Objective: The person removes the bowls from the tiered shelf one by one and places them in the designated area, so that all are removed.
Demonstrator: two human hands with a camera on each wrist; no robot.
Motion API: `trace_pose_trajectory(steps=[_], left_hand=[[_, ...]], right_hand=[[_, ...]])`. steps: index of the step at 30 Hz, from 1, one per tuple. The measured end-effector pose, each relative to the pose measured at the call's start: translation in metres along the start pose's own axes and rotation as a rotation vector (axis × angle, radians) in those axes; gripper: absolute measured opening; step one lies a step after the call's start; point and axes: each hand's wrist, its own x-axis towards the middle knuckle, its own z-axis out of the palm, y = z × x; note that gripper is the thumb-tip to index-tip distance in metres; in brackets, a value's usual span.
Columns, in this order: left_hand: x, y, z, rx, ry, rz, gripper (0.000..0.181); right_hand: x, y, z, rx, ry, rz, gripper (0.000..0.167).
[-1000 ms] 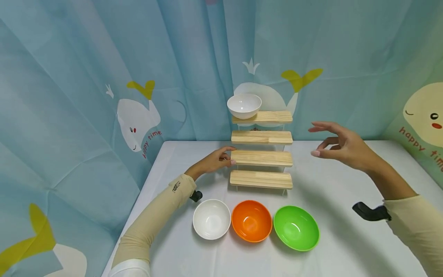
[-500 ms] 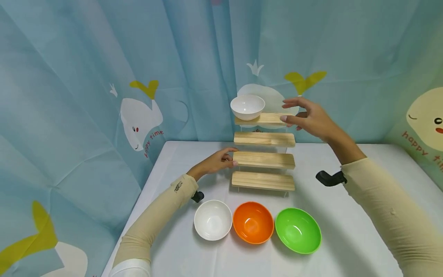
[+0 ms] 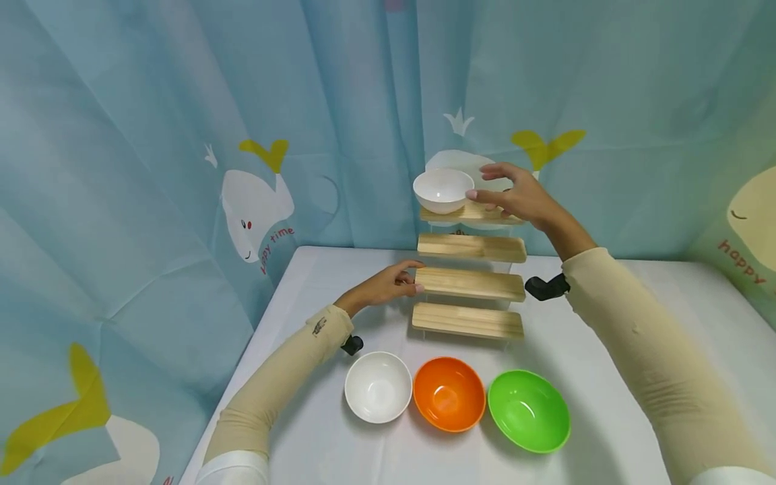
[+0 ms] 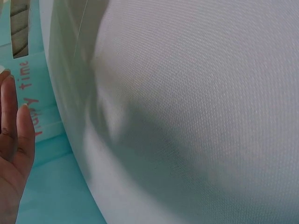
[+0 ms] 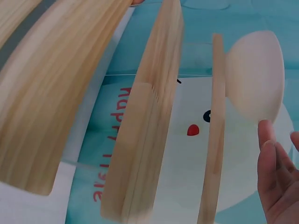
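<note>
A white bowl (image 3: pixel 443 191) rests on the left part of the top step of a tiered wooden stand (image 3: pixel 471 283). My right hand (image 3: pixel 521 197) is at the bowl's right side, thumb extended toward the rim and fingers spread above the step. A fingertip in the right wrist view appears to touch the bowl (image 5: pixel 258 77) or nearly so; I cannot tell which. My left hand (image 3: pixel 388 283) holds the left end of the stand's third step from the top, thumb in front and index finger behind. In the left wrist view the left hand (image 4: pixel 14 154) shows only at the edge.
In front of the stand, a second white bowl (image 3: pixel 378 387), an orange bowl (image 3: pixel 449 395) and a green bowl (image 3: pixel 529 411) stand in a row on the white-covered table (image 3: pixel 339 444). A blue printed curtain (image 3: pixel 364 101) hangs right behind the stand.
My right hand has moved left, from beside the stand to the bowl on the top step. The left hand stays on the stand. The head view has shifted slightly.
</note>
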Motion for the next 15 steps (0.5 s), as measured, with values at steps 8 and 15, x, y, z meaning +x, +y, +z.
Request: trace_pose_trajectory(steps=[8, 15], left_hand=[[0.002, 0.001, 0.000, 0.031, 0.004, 0.000, 0.062], [0.003, -0.001, 0.001, 0.037, 0.000, 0.003, 0.064]], right_hand=[[0.015, 0.002, 0.008, 0.049, -0.046, 0.038, 0.086], [0.021, -0.001, 0.013, 0.045, -0.064, 0.047, 0.094]])
